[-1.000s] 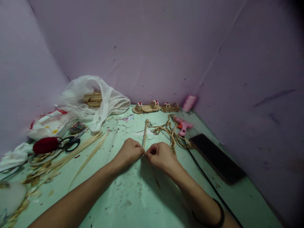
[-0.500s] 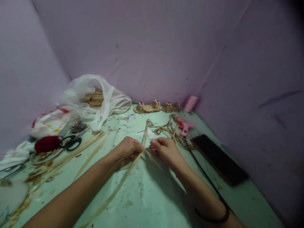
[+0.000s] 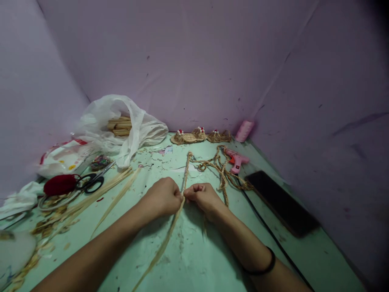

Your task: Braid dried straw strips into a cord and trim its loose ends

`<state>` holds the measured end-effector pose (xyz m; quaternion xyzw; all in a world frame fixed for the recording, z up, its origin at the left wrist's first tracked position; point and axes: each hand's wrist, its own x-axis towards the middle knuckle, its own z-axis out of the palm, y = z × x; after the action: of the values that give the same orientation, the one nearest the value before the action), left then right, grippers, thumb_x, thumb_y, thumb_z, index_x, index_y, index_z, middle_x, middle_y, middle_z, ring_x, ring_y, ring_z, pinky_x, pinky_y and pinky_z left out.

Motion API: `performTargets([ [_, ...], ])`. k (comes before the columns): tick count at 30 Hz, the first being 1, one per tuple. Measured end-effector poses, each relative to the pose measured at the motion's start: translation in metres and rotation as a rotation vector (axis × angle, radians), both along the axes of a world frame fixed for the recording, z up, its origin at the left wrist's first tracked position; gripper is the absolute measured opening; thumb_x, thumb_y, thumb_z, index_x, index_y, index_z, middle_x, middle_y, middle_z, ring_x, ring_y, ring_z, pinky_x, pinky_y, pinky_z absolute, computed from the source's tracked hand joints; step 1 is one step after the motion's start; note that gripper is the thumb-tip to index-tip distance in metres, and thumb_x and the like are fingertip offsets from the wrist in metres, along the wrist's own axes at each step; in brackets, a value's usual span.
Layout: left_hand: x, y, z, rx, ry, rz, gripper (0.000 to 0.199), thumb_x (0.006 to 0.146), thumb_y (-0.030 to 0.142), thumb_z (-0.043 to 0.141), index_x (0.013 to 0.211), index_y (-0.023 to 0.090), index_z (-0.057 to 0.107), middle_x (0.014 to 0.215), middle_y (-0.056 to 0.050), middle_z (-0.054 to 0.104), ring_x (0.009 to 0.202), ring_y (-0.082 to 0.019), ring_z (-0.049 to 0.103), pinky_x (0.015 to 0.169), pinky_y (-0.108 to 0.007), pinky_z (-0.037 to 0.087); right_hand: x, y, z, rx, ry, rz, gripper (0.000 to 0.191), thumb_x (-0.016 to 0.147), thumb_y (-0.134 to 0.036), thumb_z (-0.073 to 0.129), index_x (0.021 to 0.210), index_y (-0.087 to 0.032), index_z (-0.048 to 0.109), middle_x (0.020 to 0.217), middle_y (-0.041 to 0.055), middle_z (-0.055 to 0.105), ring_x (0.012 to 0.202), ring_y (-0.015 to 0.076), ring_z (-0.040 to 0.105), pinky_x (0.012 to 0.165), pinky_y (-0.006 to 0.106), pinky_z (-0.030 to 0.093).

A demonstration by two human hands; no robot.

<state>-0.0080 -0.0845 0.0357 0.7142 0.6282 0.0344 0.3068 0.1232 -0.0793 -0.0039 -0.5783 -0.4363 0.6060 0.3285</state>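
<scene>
Braid [image 3: 186, 171] lies right of an illegibly printed packet [image 3: 64, 157].

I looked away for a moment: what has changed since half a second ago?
The right hand, then apart from the braid, has moved left and seems to pinch its lower end. The pale strand's near end has swung right. The left hand still grips the braid; scissors, glue gun and phone stayed put.
</scene>
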Motion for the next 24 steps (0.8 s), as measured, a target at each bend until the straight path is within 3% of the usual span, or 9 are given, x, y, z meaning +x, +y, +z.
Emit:
performTargets([
  [4, 0.020, -0.026, -0.001, 0.165, 0.165, 0.007, 0.022, 0.068, 0.023, 0.044, 0.063, 0.015, 0.064, 0.060, -0.009, 0.058, 0.054, -0.018, 0.051, 0.049, -0.026, 0.024, -0.001, -0.003, 0.005, -0.067, 0.122, -0.054, 0.004, 0.056, -0.015, 0.056, 0.055, -0.011, 0.057, 0.033, -0.0067, 0.042, 0.029, 0.0017, 0.023, 0.034, 0.021, 0.010],
  [8, 0.025, -0.034, -0.007, 0.232, 0.134, -0.033, 0.020, 0.067, 0.020, 0.046, 0.068, 0.014, 0.065, 0.062, -0.011, 0.059, 0.056, -0.019, 0.051, 0.051, -0.026, 0.027, 0.000, -0.004, 0.004, -0.077, 0.146, -0.039, 0.005, 0.053, -0.015, 0.058, 0.056, -0.011, 0.058, 0.031, -0.0079, 0.037, 0.030, 0.0023, 0.023, 0.035, 0.020, 0.010],
  [10, 0.018, -0.025, -0.003, 0.167, 0.023, -0.050, 0.018, 0.065, 0.023, 0.049, 0.055, 0.014, 0.061, 0.051, -0.006, 0.053, 0.048, -0.014, 0.046, 0.048, -0.024, 0.025, 0.001, -0.004, 0.003, -0.066, 0.178, -0.004, 0.006, 0.053, -0.016, 0.059, 0.052, -0.012, 0.056, 0.033, -0.0069, 0.040, 0.031, 0.0025, 0.025, 0.036, 0.020, 0.012],
  [12, 0.007, -0.013, 0.003, 0.076, -0.129, 0.014, 0.022, 0.064, 0.027, 0.052, 0.046, 0.014, 0.055, 0.040, -0.001, 0.044, 0.040, -0.010, 0.039, 0.043, -0.023, 0.024, 0.003, -0.003, 0.003, -0.052, 0.214, 0.042, 0.010, 0.054, -0.019, 0.061, 0.050, -0.012, 0.054, 0.036, -0.0063, 0.042, 0.033, 0.0027, 0.027, 0.037, 0.020, 0.014],
  [16, -0.005, 0.008, 0.003, -0.178, -0.462, 0.330, 0.015, 0.062, 0.024, 0.053, 0.065, 0.012, 0.061, 0.041, 0.003, 0.048, 0.032, -0.008, 0.037, 0.036, -0.020, 0.023, 0.005, -0.004, 0.006, -0.032, 0.256, 0.098, 0.014, 0.055, -0.022, 0.064, 0.053, -0.012, 0.056, 0.040, -0.0051, 0.047, 0.036, 0.0029, 0.031, 0.039, 0.019, 0.018],
  [19, -0.005, 0.013, -0.009, -0.462, -0.667, 0.311, 0.018, 0.058, 0.026, 0.058, 0.063, 0.009, 0.060, 0.044, 0.000, 0.051, 0.031, -0.007, 0.038, 0.032, -0.019, 0.024, 0.006, -0.003, 0.007, -0.027, 0.272, 0.147, 0.014, 0.053, -0.022, 0.066, 0.056, -0.012, 0.057, 0.043, -0.0036, 0.052, 0.038, 0.0038, 0.036, 0.042, 0.018, 0.024],
  [21, -0.003, 0.013, -0.017, -0.504, -0.719, 0.308, 0.019, 0.055, 0.027, 0.061, 0.056, 0.009, 0.057, 0.043, 0.000, 0.049, 0.031, -0.005, 0.038, 0.031, -0.018, 0.025, 0.006, -0.001, 0.003, 0.022, 0.256, 0.186, 0.015, 0.053, -0.023, 0.066, 0.056, -0.012, 0.057, 0.046, -0.0024, 0.054, 0.042, 0.0053, 0.041, 0.046, 0.019, 0.029],
  [24, -0.001, 0.013, -0.022, -0.432, -0.632, 0.363, 0.014, 0.053, 0.023, 0.058, 0.049, 0.011, 0.054, 0.037, 0.002, 0.044, 0.029, -0.006, 0.035, 0.029, -0.018, 0.023, 0.006, 0.002, -0.007, 0.177, 0.086, 0.221, 0.010, 0.060, -0.021, 0.060, 0.057, -0.012, 0.056, 0.052, -0.0008, 0.056, 0.048, 0.0072, 0.045, 0.050, 0.020, 0.033],
])
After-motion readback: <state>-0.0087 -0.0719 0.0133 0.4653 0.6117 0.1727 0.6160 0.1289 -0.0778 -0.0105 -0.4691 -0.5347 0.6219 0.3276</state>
